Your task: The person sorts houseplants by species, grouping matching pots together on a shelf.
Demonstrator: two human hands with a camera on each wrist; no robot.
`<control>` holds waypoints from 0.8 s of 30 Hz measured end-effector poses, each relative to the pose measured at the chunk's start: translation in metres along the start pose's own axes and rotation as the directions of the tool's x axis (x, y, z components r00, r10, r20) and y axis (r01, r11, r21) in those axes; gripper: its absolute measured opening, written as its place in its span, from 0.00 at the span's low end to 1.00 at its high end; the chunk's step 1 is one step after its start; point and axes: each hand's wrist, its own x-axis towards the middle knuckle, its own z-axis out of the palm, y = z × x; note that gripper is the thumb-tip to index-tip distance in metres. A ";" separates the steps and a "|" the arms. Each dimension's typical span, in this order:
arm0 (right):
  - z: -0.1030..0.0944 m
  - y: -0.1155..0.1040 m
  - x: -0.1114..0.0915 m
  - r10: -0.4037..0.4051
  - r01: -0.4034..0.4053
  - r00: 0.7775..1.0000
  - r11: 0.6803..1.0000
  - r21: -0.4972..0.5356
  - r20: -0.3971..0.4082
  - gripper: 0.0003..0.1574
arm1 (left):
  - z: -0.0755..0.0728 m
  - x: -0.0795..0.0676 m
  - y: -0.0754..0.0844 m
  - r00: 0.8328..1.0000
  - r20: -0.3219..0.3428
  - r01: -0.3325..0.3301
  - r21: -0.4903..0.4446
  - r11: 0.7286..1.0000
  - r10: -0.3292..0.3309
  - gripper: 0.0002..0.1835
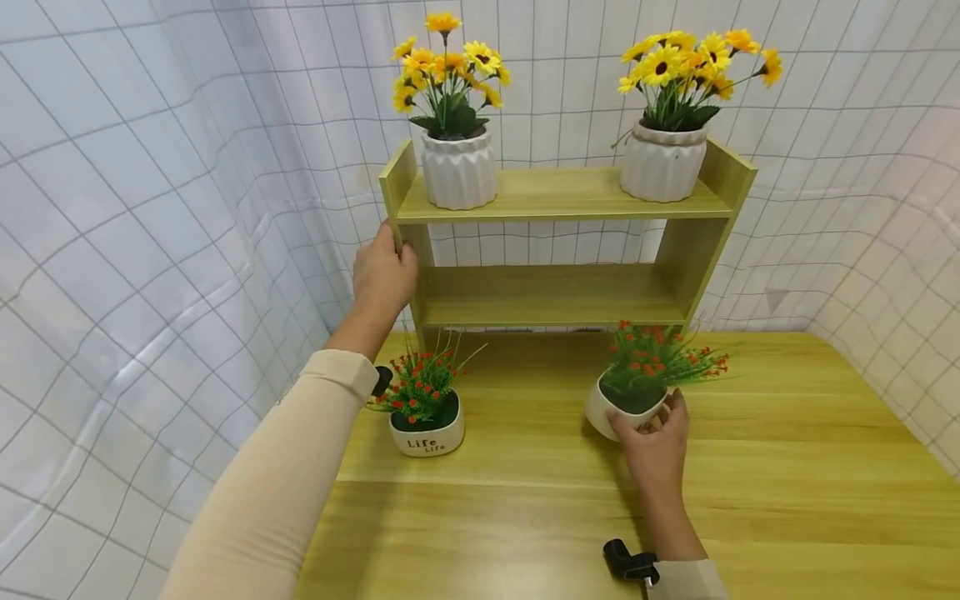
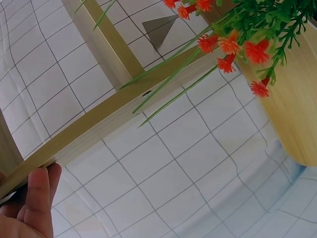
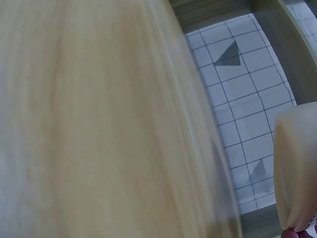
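My left hand (image 1: 384, 273) grips the left side panel of a two-tier wooden shelf (image 1: 555, 296), thumb in front. In the left wrist view its fingers (image 2: 39, 191) lie against the panel's edge. My right hand (image 1: 654, 442) holds a potted plant (image 1: 600, 413) by the rim of its white pot, thumb on the near side. The pot tilts over the table in front of the shelf's right end, and its red flowers overlap the shelf in the head view. The right wrist view catches the pot's underside (image 3: 299, 163) at the right edge.
Another red-flowered plant in a white "Life" pot (image 1: 427, 442) stands on the wooden table (image 1: 517, 517), near my left forearm. Two ribbed white pots of yellow flowers, one left (image 1: 459, 171) and one right (image 1: 663, 167), occupy the top shelf. A checked curtain (image 1: 150, 250) surrounds the table.
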 end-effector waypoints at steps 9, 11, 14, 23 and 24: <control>-0.002 -0.008 -0.005 -0.076 0.074 0.997 0.996 -0.051 -0.032 0.55 | 0.001 0.000 0.000 1.000 -0.002 0.004 0.004 1.000 -0.004 0.16; -0.003 -0.009 -0.006 -0.071 0.069 0.997 0.997 -0.039 -0.033 0.55 | 0.001 0.000 0.000 1.000 0.000 0.006 0.006 1.000 -0.006 0.16; -0.004 -0.009 -0.005 -0.060 0.059 0.998 0.998 -0.017 -0.030 0.56 | 0.001 0.000 0.000 1.000 0.001 0.007 0.007 1.000 -0.007 0.16; -0.004 -0.006 -0.003 0.030 -0.030 1.000 1.000 0.008 0.005 0.53 | 0.001 0.000 0.001 1.000 0.008 0.001 0.006 1.000 -0.001 0.17; -0.004 -0.007 -0.003 0.029 -0.029 1.000 0.999 0.016 0.004 0.53 | 0.001 0.000 0.001 1.000 0.007 0.001 0.004 1.000 -0.001 0.17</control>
